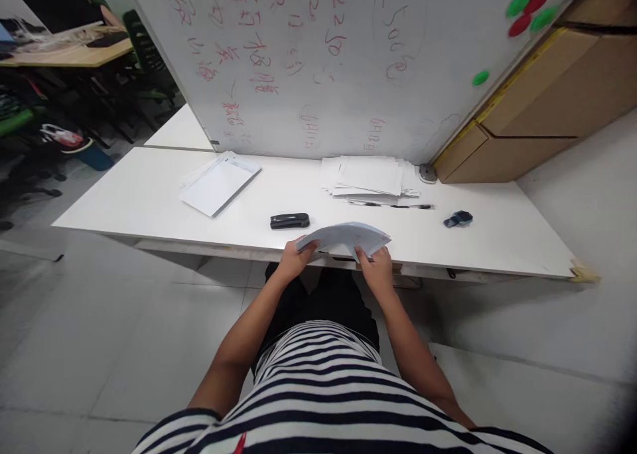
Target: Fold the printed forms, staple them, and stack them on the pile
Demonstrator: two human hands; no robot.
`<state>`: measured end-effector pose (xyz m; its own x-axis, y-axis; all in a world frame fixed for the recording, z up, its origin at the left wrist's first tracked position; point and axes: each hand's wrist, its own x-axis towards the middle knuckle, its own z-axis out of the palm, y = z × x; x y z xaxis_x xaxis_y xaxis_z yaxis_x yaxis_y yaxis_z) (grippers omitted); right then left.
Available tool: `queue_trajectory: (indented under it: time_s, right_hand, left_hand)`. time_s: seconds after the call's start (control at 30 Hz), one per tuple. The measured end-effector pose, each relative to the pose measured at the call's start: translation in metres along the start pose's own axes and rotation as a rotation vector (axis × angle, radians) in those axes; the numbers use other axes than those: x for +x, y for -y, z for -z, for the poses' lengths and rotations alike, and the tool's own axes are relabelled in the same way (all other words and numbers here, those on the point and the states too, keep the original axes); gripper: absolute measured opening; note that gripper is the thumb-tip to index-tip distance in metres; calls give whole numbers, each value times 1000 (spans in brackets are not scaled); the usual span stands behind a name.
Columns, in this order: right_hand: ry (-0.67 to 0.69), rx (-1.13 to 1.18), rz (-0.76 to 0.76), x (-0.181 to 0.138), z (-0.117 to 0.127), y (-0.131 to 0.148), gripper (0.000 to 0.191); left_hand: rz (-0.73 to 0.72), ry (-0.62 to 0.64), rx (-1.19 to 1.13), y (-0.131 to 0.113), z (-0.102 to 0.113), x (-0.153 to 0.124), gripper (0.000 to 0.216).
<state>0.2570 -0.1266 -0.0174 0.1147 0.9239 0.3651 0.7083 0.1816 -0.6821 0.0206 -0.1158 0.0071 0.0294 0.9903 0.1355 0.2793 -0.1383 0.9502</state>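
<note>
Between my two hands a small stack of paper sheets point(348, 233) bows upward, just above the table's front edge. My left hand point(297, 257) is closed on its left end, thumb on top. At the right end my right hand point(375, 265) grips the sheets, and a corner bends down by the thumb. A black stapler point(289, 221) lies on the table just beyond my left hand. Behind the held sheets, a pile of loose papers point(371, 176) rests against the whiteboard, with a dark pen point(391, 206) in front of it.
The white table point(149, 195) carries another paper stack point(221, 183) at left and a small dark blue object point(458, 219) at right. A whiteboard point(279, 62) with red writing stands along the back. Cardboard boxes point(542, 95) are piled at right; a blue bin point(92, 155) stands far left.
</note>
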Motion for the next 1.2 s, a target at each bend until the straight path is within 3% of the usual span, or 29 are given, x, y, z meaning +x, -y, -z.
queue_trajectory:
  time_s: [0.13, 0.27, 0.43, 0.5, 0.6, 0.67, 0.73, 0.87, 1.03, 1.2]
  right_hand:
    - [-18, -8, 51, -1, 2, -6, 40]
    - [74, 1, 56, -5, 16, 2, 38]
    - [109, 239, -254, -22, 34, 7, 46]
    - [100, 350, -374, -29, 36, 3, 50]
    - [67, 523, -539, -36, 36, -4, 55]
    - [50, 630, -639, -38, 35, -7, 58]
    - [41, 705, -701, -38, 34, -8, 59]
    - [16, 774, -705, -34, 31, -7, 59]
    - [71, 766, -665, -27, 24, -2, 58]
    - [107, 770, -630, -23, 17, 3, 55]
  left_hand:
    - [-3, -8, -4, -1, -3, -1, 28]
    - [70, -28, -14, -13, -3, -1, 31]
    - [4, 5, -16, -29, 3, 7, 53]
    - [-76, -56, 122, -28, 12, 16, 58]
    - [-156, -134, 571, -12, 31, 35, 56]
    - [-137, -137, 821, 3, 42, 47, 53]
    - [-104, -104, 918, 18, 50, 55, 46]
    - [-150, -51, 919, 33, 54, 57, 37]
    - [-243, -3, 908, 29, 53, 51, 35]
    - [-241, 36, 891, 25, 54, 51, 33]
